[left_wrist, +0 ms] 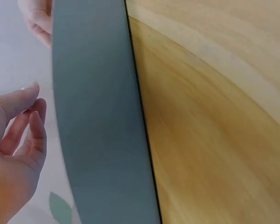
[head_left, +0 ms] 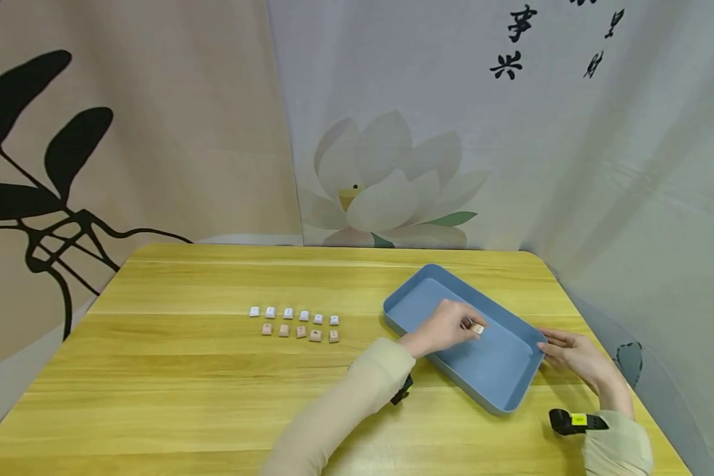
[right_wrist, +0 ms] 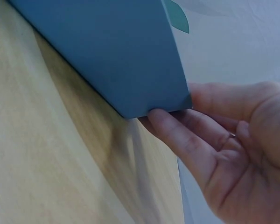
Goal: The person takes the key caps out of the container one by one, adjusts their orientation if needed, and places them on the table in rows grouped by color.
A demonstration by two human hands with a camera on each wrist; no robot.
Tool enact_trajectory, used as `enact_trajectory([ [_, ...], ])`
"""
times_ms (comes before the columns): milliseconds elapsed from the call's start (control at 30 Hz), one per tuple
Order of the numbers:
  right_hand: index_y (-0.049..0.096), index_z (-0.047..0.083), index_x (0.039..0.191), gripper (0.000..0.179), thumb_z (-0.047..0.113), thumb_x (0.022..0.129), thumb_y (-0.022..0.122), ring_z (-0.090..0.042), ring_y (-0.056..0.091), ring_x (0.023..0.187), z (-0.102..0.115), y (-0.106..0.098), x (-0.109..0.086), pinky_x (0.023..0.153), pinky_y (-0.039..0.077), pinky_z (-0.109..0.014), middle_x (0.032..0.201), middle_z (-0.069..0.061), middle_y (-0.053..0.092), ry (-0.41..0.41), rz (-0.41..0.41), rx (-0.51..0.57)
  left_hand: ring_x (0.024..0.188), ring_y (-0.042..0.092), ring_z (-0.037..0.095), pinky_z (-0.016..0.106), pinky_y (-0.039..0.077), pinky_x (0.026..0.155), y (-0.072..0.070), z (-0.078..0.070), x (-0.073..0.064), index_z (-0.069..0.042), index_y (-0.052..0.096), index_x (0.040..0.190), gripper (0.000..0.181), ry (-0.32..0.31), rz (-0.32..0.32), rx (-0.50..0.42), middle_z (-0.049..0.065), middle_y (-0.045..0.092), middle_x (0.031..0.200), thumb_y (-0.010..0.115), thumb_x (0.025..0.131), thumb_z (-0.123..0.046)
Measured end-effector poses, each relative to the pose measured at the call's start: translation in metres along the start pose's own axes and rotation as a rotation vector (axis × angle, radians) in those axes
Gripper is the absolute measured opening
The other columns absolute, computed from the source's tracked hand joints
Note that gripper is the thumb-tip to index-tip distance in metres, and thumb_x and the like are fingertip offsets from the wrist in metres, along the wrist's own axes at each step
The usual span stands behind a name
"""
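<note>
A shallow blue tray (head_left: 488, 357) lies at a slant on the right of the table. Over its inside, my left hand (head_left: 443, 327) pinches a small pale keycap (head_left: 478, 328) between thumb and fingertips. In the left wrist view the same hand (left_wrist: 18, 140) is beyond the tray's side wall (left_wrist: 98, 112), and the keycap cannot be made out. My right hand (head_left: 580, 362) holds the tray's right corner. The right wrist view has its fingers (right_wrist: 182, 140) against the tray's end wall (right_wrist: 130, 60), with the thumb near the rim.
Left of the tray, a row of white keycaps (head_left: 288, 313) lies behind a row of pinkish-beige keycaps (head_left: 301, 332) on the wooden table (head_left: 155, 383). A printed curtain (head_left: 214, 132) hangs along the table's back edge and right side.
</note>
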State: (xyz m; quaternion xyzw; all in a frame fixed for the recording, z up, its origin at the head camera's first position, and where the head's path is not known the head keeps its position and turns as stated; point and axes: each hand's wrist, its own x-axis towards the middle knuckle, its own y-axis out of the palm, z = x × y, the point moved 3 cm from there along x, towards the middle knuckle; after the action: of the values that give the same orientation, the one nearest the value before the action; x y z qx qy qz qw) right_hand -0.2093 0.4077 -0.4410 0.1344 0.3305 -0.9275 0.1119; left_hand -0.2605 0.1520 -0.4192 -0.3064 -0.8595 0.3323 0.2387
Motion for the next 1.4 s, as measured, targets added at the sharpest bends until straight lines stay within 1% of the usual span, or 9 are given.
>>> enact_trajectory([
  [500,0.029,-0.011,0.143,0.062,0.029,0.1,0.048,-0.034,0.058,0.118,0.001,0.002,0.0,0.091,0.054,-0.037,0.143,-0.036,0.036,-0.012,-0.032,-0.015,0.078,0.063,0.004,0.007,0.046,0.064,-0.042,0.015,-0.067,-0.01,0.072,0.106,0.022,0.031,-0.147,-0.009,0.001,0.073,0.095,0.072,0.084,-0.016],
  [700,0.036,-0.012,0.14,0.056,0.023,0.099,0.05,-0.04,0.059,0.113,0.005,0.002,0.0,0.083,0.057,-0.035,0.137,-0.037,0.042,-0.044,-0.085,-0.092,0.079,0.062,0.009,0.013,0.049,0.065,-0.067,0.031,-0.102,-0.009,0.071,0.105,0.021,-0.033,-0.225,-0.08,0.004,0.071,0.094,0.071,0.085,-0.014],
  [900,0.043,-0.007,0.138,0.056,0.027,0.096,0.057,-0.044,0.053,0.119,0.007,0.0,0.001,0.088,0.054,-0.043,0.137,-0.033,0.045,-0.076,-0.145,-0.148,0.081,0.063,0.012,0.017,0.051,0.065,-0.099,0.049,-0.139,-0.009,0.071,0.104,0.021,-0.104,-0.345,-0.06,0.002,0.071,0.092,0.073,0.083,-0.015],
  [967,0.043,-0.004,0.139,0.058,0.03,0.094,0.059,-0.034,0.058,0.118,0.007,-0.001,0.001,0.089,0.054,-0.039,0.139,-0.03,0.045,-0.084,-0.154,-0.139,0.081,0.063,0.012,0.018,0.052,0.065,-0.11,0.055,-0.15,-0.01,0.071,0.104,0.022,-0.13,-0.39,-0.051,0.002,0.072,0.092,0.073,0.082,-0.015],
  [1033,0.043,-0.001,0.14,0.059,0.031,0.094,0.06,-0.011,0.063,0.111,0.007,-0.002,0.002,0.087,0.055,-0.031,0.141,-0.027,0.044,-0.092,-0.156,-0.12,0.08,0.063,0.012,0.02,0.052,0.065,-0.121,0.061,-0.163,-0.011,0.071,0.104,0.023,-0.154,-0.429,-0.044,0.002,0.072,0.092,0.073,0.082,-0.015],
  [1133,0.043,0.001,0.141,0.061,0.034,0.093,0.06,0.016,0.052,0.101,0.006,-0.002,0.002,0.085,0.054,-0.024,0.142,-0.026,0.043,-0.101,-0.147,-0.095,0.081,0.063,0.012,0.023,0.053,0.067,-0.137,0.069,-0.18,-0.012,0.071,0.105,0.024,-0.198,-0.474,-0.044,0.002,0.071,0.09,0.074,0.082,-0.016],
  [1200,0.043,0.001,0.141,0.062,0.036,0.093,0.06,0.015,0.051,0.103,0.005,-0.002,0.002,0.085,0.054,-0.023,0.143,-0.025,0.042,-0.094,-0.14,-0.089,0.08,0.062,0.011,0.023,0.053,0.068,-0.146,0.074,-0.19,-0.012,0.071,0.106,0.024,-0.224,-0.494,-0.044,0.002,0.071,0.089,0.074,0.082,-0.017],
  [1367,0.042,0.001,0.142,0.063,0.037,0.093,0.058,-0.023,0.055,0.122,0.004,-0.002,0.001,0.087,0.055,-0.029,0.144,-0.025,0.041,-0.085,-0.126,-0.101,0.076,0.061,0.006,0.021,0.053,0.067,-0.167,0.087,-0.212,-0.01,0.071,0.105,0.023,-0.26,-0.55,-0.02,0.003,0.071,0.086,0.074,0.082,-0.016],
  [1400,0.042,0.001,0.142,0.063,0.038,0.093,0.058,-0.022,0.055,0.121,0.004,-0.002,0.001,0.086,0.055,-0.028,0.144,-0.025,0.041,-0.086,-0.122,-0.103,0.076,0.061,0.005,0.021,0.053,0.068,-0.171,0.09,-0.216,-0.01,0.071,0.105,0.023,-0.272,-0.558,-0.014,0.003,0.071,0.086,0.074,0.083,-0.016],
])
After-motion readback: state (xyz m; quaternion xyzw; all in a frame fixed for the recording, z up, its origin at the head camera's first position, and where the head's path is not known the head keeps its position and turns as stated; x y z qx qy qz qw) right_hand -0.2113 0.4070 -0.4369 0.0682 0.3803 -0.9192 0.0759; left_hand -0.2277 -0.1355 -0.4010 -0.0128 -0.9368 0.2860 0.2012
